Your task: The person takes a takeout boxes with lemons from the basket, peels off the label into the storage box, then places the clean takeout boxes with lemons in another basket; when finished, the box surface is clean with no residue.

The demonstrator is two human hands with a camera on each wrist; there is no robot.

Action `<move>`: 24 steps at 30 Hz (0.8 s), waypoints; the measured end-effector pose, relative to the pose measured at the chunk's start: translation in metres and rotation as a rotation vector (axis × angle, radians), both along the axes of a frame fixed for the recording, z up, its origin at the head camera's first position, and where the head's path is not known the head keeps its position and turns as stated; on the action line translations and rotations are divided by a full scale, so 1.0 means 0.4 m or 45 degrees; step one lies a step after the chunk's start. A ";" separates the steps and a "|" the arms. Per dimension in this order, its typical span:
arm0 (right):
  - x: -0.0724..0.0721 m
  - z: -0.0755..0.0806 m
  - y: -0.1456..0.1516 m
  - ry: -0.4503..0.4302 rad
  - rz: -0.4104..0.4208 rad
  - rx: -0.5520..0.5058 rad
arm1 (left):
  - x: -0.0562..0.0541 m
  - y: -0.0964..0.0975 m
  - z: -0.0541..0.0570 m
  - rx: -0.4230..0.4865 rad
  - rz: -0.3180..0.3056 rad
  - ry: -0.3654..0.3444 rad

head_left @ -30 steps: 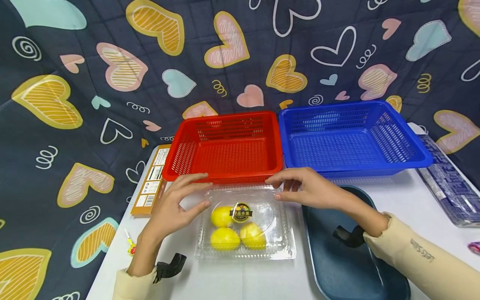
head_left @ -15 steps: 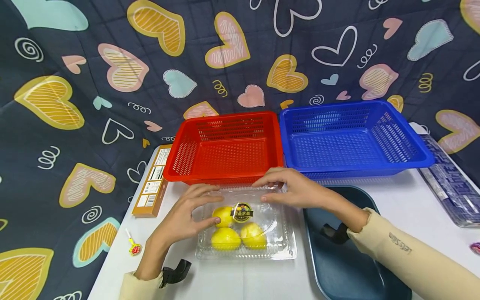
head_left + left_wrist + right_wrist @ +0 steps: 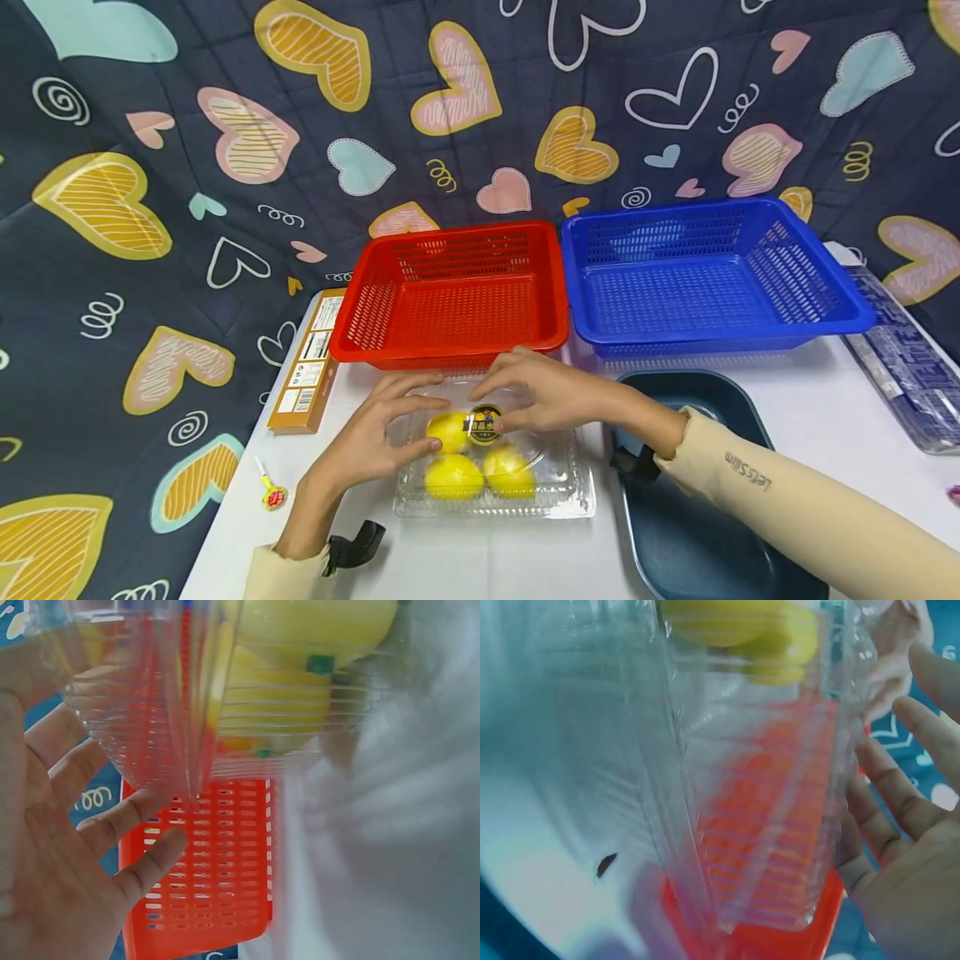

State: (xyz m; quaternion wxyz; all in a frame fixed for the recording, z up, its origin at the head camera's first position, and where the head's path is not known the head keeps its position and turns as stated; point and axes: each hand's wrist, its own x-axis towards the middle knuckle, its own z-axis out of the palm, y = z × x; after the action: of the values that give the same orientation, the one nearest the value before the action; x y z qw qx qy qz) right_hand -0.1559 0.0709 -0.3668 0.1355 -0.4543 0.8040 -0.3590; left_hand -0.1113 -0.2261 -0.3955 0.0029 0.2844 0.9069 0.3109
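Three yellow fruits (image 3: 453,477) that look like lemons lie inside a clear plastic clamshell box (image 3: 558,500) with a black and gold label (image 3: 480,421) on its lid. My left hand (image 3: 367,437) is spread at the box's left side, thumb and fingers apart; in the left wrist view its fingers (image 3: 154,859) are extended close to the box rim. Over the lid's right half is my right hand (image 3: 551,392), fingers loosely bent and its thumb by the label. In the right wrist view that hand (image 3: 911,832) is beside the lid. Whether either hand touches the plastic, I cannot tell.
A red basket (image 3: 465,321) and a blue basket (image 3: 667,300) stand behind the box. To the right is a dark blue tray (image 3: 697,533), partly under my right forearm. An orange carton (image 3: 303,387) and a lollipop (image 3: 272,493) lie left; a dark packaged item (image 3: 911,367) lies far right.
My right hand has moved left, from the lid's far right corner to over the label. My left hand has shifted slightly right, closer over the box. The box has stayed in place.
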 end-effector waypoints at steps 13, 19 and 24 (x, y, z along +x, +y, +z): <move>0.003 0.002 -0.028 0.014 -0.037 0.194 | -0.004 0.001 -0.012 0.046 0.015 -0.063; 0.006 0.008 -0.036 0.040 -0.043 0.265 | -0.004 0.003 -0.012 0.055 0.018 -0.086; 0.006 0.010 -0.034 0.029 -0.043 0.257 | -0.003 0.003 -0.011 0.059 0.020 -0.090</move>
State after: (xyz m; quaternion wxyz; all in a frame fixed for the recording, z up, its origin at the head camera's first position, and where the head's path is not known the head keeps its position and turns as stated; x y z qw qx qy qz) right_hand -0.1534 0.0572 -0.3629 0.1654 -0.4286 0.8451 -0.2732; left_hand -0.1124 -0.2247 -0.4001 0.0257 0.2662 0.9009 0.3418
